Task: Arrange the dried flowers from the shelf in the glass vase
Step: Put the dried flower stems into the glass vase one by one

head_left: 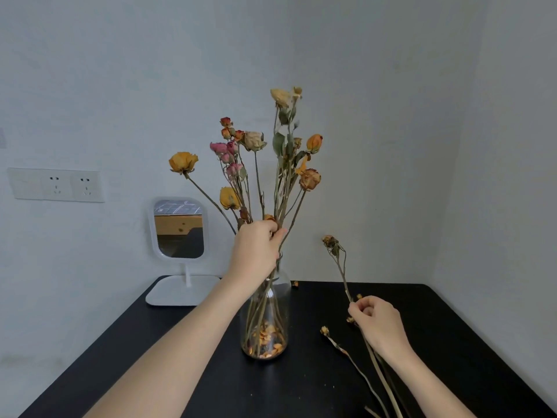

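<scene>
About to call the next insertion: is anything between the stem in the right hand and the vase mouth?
Yes. The left hand grips the bunch just above the vase neck, covering the mouth, and those stems run down through it. The gap between the right hand, its single stem and the vase looks free.

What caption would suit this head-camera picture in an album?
The left hand grips dried flowers standing in a glass vase while the right hand holds another stem beside it.
</scene>
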Tool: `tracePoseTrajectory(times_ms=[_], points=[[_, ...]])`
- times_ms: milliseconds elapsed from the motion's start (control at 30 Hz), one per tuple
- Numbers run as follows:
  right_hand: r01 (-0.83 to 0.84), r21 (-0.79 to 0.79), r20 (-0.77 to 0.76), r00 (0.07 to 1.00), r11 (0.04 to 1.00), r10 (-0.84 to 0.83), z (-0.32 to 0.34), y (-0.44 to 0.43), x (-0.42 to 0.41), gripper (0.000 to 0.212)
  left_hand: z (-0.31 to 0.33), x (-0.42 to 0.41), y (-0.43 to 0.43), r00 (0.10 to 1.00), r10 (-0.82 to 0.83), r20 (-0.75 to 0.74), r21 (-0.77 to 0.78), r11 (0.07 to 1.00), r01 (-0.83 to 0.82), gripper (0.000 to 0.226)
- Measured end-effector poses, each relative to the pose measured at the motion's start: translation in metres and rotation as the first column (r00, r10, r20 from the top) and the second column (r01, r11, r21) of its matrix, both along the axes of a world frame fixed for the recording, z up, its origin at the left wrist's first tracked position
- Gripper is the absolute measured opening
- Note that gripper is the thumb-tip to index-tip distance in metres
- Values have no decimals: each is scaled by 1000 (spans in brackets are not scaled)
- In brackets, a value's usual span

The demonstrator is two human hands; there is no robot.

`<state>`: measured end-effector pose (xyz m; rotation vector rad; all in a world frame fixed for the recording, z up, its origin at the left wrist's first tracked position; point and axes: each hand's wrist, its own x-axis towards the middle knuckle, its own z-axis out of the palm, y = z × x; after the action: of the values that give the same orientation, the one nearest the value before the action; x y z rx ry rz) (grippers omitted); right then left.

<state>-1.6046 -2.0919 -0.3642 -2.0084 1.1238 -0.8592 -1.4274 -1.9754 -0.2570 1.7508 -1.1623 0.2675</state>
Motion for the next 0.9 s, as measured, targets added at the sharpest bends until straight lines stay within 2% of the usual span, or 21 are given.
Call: tracePoseTrajectory(times_ms=[100, 133, 233, 300, 467, 600, 667, 733, 800, 900], points=[[-3, 2, 2, 1000, 1000, 3, 0, 0, -2, 8, -10, 3, -1, 999, 4, -45, 140, 990, 2, 22], [0, 1, 2, 1000, 1000, 0, 0, 0, -2, 8, -12, 3, 0, 999, 8, -53, 129, 992, -1, 22], [6, -5, 4, 1000, 1000, -6, 1, 0, -2, 8, -11, -1, 1, 1000, 28, 4, -63, 998, -28, 23], [9, -3, 7, 1000, 1000, -9, 2, 1, 0, 8, -9, -1, 0, 1000, 13, -14, -125, 992, -15, 23], [8, -3, 6, 1000, 1000, -8, 2, 1, 0, 6, -20, 6, -3, 990, 4, -138, -26, 1000, -8, 23], [4, -10, 20, 1000, 1000, -4, 2, 0, -1, 6, -23, 7, -2, 991, 1, -133, -56, 998, -8, 20], [1, -6, 57, 998, 1000, 0, 4, 1, -1, 6, -27, 3, 3, 996, -2, -87, -109, 994, -8, 18], [-3, -3, 116, 993, 1000, 3, 8, 2, -1, 8, -40, 0, 11, 1000, 9, -8, -178, 984, -10, 25], [-14, 8, 197, 980, 1000, 13, 15, 5, -1, 9, -55, -1, 20, 996, 77, 48, -220, 973, -65, 25], [-42, 33, 304, 952, 999, 30, 32, 8, 0, 9, -72, 7, 25, 979, 202, 7, -228, 954, -195, 41]])
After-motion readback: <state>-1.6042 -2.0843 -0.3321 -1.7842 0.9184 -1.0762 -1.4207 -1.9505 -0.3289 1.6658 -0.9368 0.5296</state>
